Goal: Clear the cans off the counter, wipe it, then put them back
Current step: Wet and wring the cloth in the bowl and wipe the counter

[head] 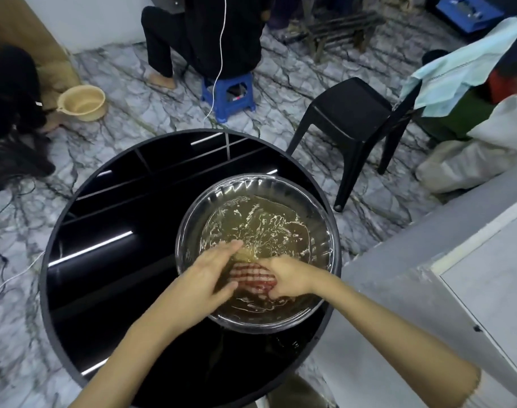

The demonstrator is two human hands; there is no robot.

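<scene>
round glossy black table (110,278) on marbled floor (280,92).

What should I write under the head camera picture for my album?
Both hands, left hand and right hand, rinse a red striped cloth in a glass bowl of water on a round black table.

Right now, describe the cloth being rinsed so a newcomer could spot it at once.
Find the round black table, then the clear glass bowl of yellowish water on its right side. The cloth lies underwater at the near edge, between both hands. Its red and white checks make it the only patterned thing there.
</scene>
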